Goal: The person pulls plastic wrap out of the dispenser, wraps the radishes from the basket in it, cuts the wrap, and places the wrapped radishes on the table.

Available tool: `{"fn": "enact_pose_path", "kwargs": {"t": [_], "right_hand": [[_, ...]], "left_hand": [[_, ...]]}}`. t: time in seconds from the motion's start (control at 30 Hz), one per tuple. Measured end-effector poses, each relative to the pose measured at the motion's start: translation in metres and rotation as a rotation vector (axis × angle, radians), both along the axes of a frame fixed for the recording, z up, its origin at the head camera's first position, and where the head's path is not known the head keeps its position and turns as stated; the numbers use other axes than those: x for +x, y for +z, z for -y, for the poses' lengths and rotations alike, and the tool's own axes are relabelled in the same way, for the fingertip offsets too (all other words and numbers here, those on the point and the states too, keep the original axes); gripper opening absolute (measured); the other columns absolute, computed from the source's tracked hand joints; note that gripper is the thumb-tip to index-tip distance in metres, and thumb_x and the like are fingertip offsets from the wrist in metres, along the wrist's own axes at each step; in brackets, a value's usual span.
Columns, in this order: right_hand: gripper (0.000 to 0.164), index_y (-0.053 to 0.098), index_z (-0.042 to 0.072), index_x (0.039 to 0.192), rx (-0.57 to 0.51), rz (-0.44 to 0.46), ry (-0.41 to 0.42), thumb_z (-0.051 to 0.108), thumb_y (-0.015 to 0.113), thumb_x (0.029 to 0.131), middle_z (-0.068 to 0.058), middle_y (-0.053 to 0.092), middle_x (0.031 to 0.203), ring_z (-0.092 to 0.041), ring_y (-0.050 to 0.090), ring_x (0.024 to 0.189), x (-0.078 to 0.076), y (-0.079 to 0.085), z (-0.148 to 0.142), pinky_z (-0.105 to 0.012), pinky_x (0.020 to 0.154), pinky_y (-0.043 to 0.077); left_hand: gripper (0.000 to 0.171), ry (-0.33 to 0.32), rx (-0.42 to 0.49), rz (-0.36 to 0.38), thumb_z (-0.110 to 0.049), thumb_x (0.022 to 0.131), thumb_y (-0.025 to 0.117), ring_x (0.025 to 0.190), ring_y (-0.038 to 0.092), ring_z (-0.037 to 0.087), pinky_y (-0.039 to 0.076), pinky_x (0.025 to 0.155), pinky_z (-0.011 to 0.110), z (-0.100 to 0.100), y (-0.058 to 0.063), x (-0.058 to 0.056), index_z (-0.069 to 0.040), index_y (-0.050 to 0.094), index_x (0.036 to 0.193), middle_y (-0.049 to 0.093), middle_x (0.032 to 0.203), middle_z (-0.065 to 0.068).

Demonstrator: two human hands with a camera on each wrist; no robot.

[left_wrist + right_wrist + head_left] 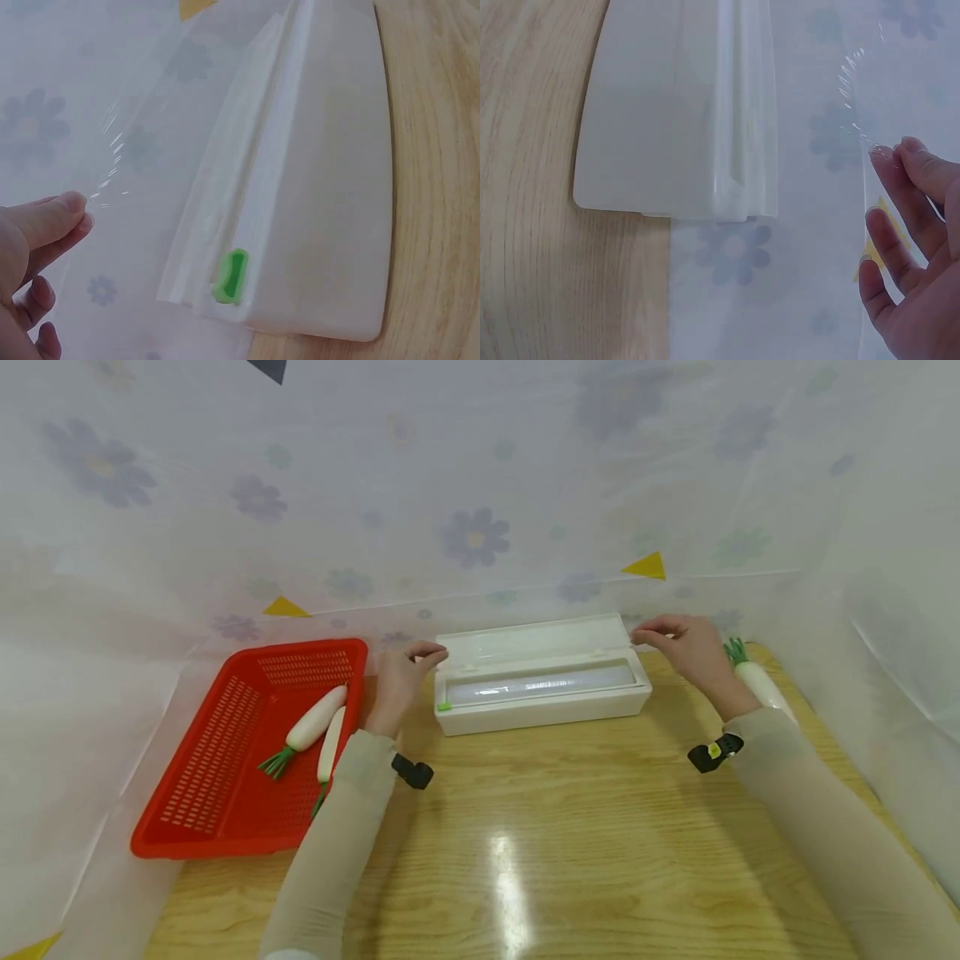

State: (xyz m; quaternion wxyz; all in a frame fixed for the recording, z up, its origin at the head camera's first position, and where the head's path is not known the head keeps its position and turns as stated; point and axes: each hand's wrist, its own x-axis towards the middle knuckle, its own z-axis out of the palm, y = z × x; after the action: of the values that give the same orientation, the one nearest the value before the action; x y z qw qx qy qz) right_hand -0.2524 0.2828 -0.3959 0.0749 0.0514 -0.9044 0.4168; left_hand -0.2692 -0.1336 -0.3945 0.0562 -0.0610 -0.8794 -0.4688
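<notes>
A white cling film dispenser (pixel 540 718) lies on the table with its lid (pixel 536 639) tilted up at the back. Inside rests a shiny roll of film (pixel 540 683); a green slider (pixel 232 276) sits at the box's left end. My left hand (pixel 399 681) pinches one corner of a clear sheet of cling film (pixel 112 154) between thumb and forefinger, beside the box's left end. On the far side, my right hand (pixel 688 652) pinches the other corner of the film (pixel 847 79), its remaining fingers loosely bent. The sheet spans between both hands, showing mainly by its glints.
To the left stands a red plastic basket (pixel 145 842) with two white radishes (pixel 318 718) in it, close by my left forearm. Another white radish (pixel 761 687) lies beyond my right wrist. A flowered sheet (pixel 480 460) hangs behind the wooden table (pixel 577 827).
</notes>
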Motion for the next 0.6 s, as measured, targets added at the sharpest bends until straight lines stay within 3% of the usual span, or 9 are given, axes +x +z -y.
{"fn": "enact_pose_path", "kwargs": {"t": [0.3, 0.6], "right_hand": [[0.039, 0.072, 0.017, 0.104, 0.003, 0.026, -0.01, 0.05, 0.058, 0.087, 0.006, 0.069, 0.1, -0.009, 0.052, 0.093, 0.004, 0.019, -0.004, -0.031, 0.072, 0.041], [0.038, 0.073, 0.018, 0.102, -0.03, 0.025, -0.031, 0.049, 0.064, 0.083, 0.014, 0.066, 0.1, -0.006, 0.051, 0.091, 0.006, 0.034, -0.005, -0.028, 0.07, 0.04]], "left_hand": [[0.023, 0.044, -0.018, -0.012, -0.038, 0.085, 0.068, 0.082, 0.046, 0.017, 0.037, 0.061, 0.031, 0.0, 0.026, -0.004, -0.022, 0.074, 0.1, 0.067, 0.099, -0.006], [0.021, -0.05, -0.016, -0.046, -0.035, 0.083, 0.069, 0.089, 0.055, 0.013, 0.044, 0.072, 0.032, 0.01, 0.044, -0.006, -0.02, 0.075, 0.097, 0.068, 0.103, -0.003]]}}
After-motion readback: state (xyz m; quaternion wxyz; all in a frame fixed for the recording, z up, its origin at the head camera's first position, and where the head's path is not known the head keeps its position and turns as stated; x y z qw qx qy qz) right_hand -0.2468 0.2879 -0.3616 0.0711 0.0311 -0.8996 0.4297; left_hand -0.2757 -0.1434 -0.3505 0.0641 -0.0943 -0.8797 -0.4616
